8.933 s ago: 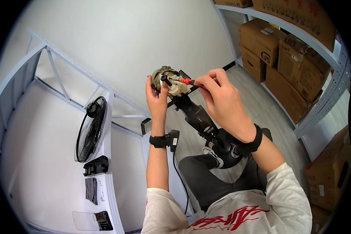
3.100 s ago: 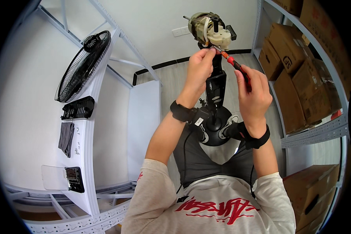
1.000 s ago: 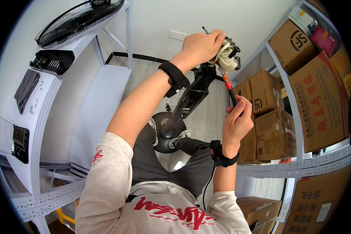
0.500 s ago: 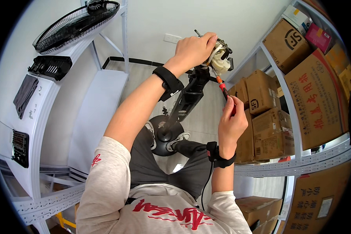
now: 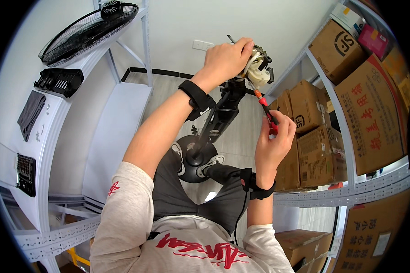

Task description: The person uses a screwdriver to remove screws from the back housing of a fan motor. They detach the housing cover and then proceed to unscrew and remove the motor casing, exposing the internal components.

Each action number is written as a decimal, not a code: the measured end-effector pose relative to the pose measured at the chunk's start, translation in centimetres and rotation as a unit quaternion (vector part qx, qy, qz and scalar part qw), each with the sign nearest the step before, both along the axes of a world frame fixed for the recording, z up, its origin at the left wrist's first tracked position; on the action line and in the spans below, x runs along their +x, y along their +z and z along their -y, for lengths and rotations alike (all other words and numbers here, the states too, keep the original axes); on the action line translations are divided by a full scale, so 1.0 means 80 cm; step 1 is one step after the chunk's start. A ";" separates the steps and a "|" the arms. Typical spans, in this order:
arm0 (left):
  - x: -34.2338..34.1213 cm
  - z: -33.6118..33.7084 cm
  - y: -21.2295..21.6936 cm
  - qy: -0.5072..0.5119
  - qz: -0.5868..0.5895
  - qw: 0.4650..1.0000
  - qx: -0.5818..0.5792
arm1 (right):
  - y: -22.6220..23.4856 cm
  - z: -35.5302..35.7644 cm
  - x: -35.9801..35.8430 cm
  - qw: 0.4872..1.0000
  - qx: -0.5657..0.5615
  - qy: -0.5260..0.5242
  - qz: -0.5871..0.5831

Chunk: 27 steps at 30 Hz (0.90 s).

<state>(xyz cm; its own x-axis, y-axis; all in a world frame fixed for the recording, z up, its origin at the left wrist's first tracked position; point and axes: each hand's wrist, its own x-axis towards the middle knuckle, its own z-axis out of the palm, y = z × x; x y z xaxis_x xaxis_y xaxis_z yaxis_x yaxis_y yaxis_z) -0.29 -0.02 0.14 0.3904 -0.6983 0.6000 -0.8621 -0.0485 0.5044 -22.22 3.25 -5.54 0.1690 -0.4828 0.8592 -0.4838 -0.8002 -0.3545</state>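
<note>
**Fan motor held up, screwdriver at its underside**

While you sit between two shelving units, brown cardboard boxes (image 5: 346,113) fill the grey rack (image 5: 351,191) on your right, some with red or black printing. On your left, a white shelf (image 5: 50,118) carries a black fan grille (image 5: 86,29) and a black slatted part (image 5: 59,82). A black fan stand (image 5: 214,123) rises from its round base (image 5: 191,157) between your legs. Your left hand (image 5: 225,57) is closed around the bare motor (image 5: 257,68) on top. Your right hand (image 5: 273,141) grips a red-handled screwdriver (image 5: 264,109), tip at the motor.
</note>
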 end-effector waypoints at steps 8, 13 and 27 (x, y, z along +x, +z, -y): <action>-0.001 0.002 -0.001 -0.002 -0.002 1.000 -0.011 | 0.001 -0.005 -0.004 0.999 0.019 -0.020 -0.028; 0.000 0.002 -0.002 0.002 -0.006 1.000 -0.006 | 0.001 -0.008 0.000 0.994 0.097 -0.033 -0.027; -0.001 -0.006 -0.009 -0.030 -0.062 0.998 -0.011 | 0.004 -0.009 -0.005 0.983 0.162 -0.056 -0.062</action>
<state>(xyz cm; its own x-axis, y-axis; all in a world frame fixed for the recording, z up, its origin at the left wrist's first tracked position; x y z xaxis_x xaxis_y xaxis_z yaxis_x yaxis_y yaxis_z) -0.38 0.44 -0.59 0.4200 -0.7092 0.5662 -0.7945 0.0141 0.6071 -22.62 4.00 -5.20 0.1929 -0.7489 0.6340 -0.6175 -0.5948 -0.5148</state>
